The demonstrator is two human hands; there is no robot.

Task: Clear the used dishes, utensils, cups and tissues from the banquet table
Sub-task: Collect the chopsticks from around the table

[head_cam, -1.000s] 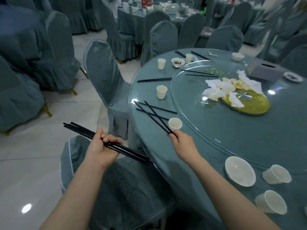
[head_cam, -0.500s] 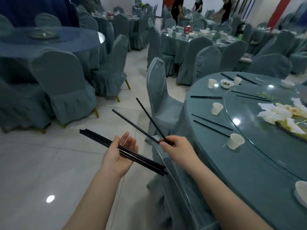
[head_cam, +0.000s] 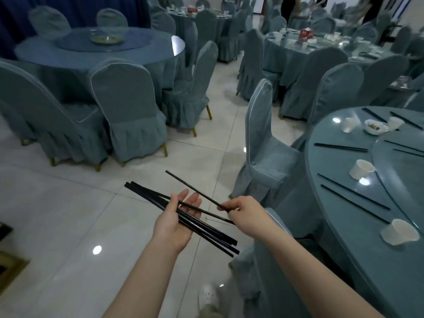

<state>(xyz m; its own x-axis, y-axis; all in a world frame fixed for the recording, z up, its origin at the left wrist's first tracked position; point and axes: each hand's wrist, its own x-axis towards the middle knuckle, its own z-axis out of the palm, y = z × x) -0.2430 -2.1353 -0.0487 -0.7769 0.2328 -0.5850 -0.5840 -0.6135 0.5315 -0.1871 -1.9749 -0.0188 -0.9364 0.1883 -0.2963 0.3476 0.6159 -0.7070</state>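
Observation:
My left hand (head_cam: 176,218) is palm up over the floor, fingers spread. A bundle of black chopsticks (head_cam: 207,234) lies across it under the thumb. My right hand (head_cam: 244,214) pinches two more black chopsticks (head_cam: 195,191); one points up and left, the other lies over my left palm. On the round banquet table (head_cam: 325,216) at the right are chopstick pairs (head_cam: 353,196) (head_cam: 340,146), white cups (head_cam: 362,169) (head_cam: 400,231) (head_cam: 348,125) and a small used bowl (head_cam: 376,127).
A covered chair (head_cam: 263,145) stands against the table's left side and another (head_cam: 263,267) sits under my right arm. The glass turntable (head_cam: 403,161) covers the table's middle. Other covered tables (head_cam: 98,49) and chairs fill the room; bare tiled floor lies to the left.
My right hand lifted two chopsticks off the table and carried them left to my left hand, which opened its fingers. My view swung left, away from the table's middle.

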